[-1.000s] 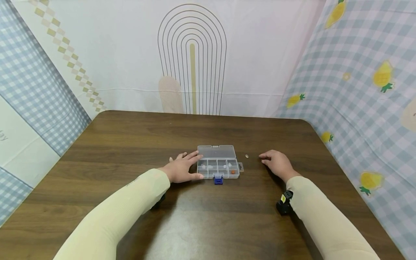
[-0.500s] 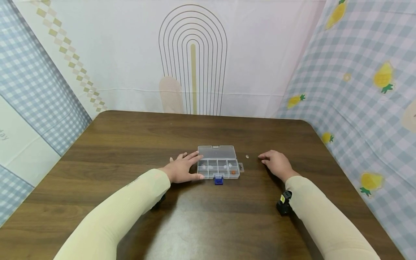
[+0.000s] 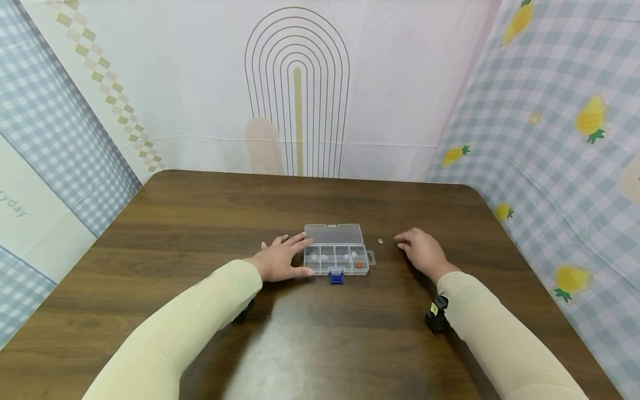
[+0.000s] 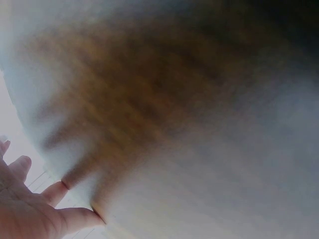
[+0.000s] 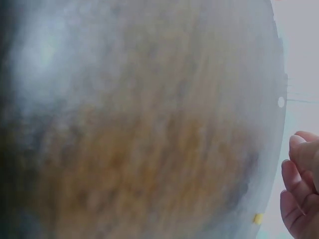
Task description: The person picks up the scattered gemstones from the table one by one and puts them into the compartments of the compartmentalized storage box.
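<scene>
A clear plastic compartment box [image 3: 327, 266] lies on the table in the head view, its lid [image 3: 334, 234] swung back. Small whitish pieces sit in several compartments, and an orange-red piece [image 3: 359, 265] occupies one at the front right. My left hand [image 3: 280, 263] is spread at the box's left side, thumb and fingertips at its edge. Right of the box lies a tiny pale oval piece [image 3: 380, 241]. My right hand [image 3: 422, 251] is just beyond it, fingers loosely bent and thumb a little apart, holding nothing visible. The left wrist view shows spread fingers [image 4: 56, 193] over a blurred tabletop.
A blue latch [image 3: 336, 278] sticks out at the box's front, and a clear hanging tab [image 3: 371, 258] at its right. The brown wooden table [image 3: 320, 344] ends at a white patterned cloth [image 3: 390, 89] behind, with a checked cloth [image 3: 540, 183] along the right.
My right hand has shifted slightly left, nearer the tiny pale piece. The left hand and the box have stayed in place.
</scene>
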Motion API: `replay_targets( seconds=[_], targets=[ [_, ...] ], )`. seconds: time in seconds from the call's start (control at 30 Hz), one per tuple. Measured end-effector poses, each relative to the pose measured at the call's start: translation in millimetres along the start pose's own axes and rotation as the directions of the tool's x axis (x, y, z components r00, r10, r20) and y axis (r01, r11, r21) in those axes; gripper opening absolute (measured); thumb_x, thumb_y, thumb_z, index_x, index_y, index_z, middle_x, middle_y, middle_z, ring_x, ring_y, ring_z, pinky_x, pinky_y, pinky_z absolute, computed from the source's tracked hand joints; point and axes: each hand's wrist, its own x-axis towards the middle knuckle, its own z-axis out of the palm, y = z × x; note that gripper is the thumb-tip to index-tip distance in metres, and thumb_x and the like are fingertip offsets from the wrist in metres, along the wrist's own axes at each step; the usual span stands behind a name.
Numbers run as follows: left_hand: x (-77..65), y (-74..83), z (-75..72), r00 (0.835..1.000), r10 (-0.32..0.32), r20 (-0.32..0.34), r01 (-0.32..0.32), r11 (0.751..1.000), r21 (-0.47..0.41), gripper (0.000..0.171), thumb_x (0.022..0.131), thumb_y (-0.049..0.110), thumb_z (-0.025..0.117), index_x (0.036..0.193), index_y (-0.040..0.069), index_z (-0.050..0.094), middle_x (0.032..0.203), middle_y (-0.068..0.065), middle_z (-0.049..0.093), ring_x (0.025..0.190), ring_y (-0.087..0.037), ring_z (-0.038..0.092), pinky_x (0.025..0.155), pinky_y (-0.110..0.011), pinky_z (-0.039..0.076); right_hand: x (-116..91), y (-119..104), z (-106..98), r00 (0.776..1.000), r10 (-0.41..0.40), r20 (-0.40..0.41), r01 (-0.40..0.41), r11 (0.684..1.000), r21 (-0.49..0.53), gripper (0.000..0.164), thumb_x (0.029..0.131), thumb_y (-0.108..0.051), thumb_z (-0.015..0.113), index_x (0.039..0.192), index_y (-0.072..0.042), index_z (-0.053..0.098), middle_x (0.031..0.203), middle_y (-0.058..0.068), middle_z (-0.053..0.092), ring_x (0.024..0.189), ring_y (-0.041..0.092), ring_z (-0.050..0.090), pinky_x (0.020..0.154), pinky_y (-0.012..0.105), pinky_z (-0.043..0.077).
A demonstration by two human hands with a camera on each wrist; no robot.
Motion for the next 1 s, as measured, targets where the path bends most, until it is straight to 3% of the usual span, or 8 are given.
replay_targets(
  seconds=[0.7, 1.0],
  targets=[
    [-0.3, 0.5, -0.2, 1.0, -0.003, 0.005, 0.003, 1.0, -0.003, 0.085, 0.085, 0.069, 0.054, 0.155, 0.032, 0.023, 0.162, 0.006, 0.011, 0.145, -0.042, 0.01, 0.099, -0.079, 0.01, -4, -40, -3, 0.976, -0.152, -0.156, 0.145, 0.988, -0.057, 0.019, 0.09, -0.007, 0.067, 0.108, -0.006, 0.074, 0.101, 0.009, 0.064, 0.091, 0.025, 0.063, 0.076, 0.045, 0.051],
    [-0.6, 0.9, -0.7, 1.0, -0.007, 0.011, 0.007, 1.0, -0.002, 0.085, 0.085, 0.07, 0.053, 0.155, 0.032, 0.022, 0.162, 0.006, 0.01, 0.146, -0.042, 0.009, 0.1, -0.078, 0.01, -6, -55, -1, 0.948, -0.247, -0.201, 0.236, 0.969, -0.077, 0.015, 0.089, -0.006, 0.068, 0.102, -0.006, 0.075, 0.095, 0.007, 0.063, 0.085, 0.022, 0.064, 0.073, 0.04, 0.053]
  ],
)
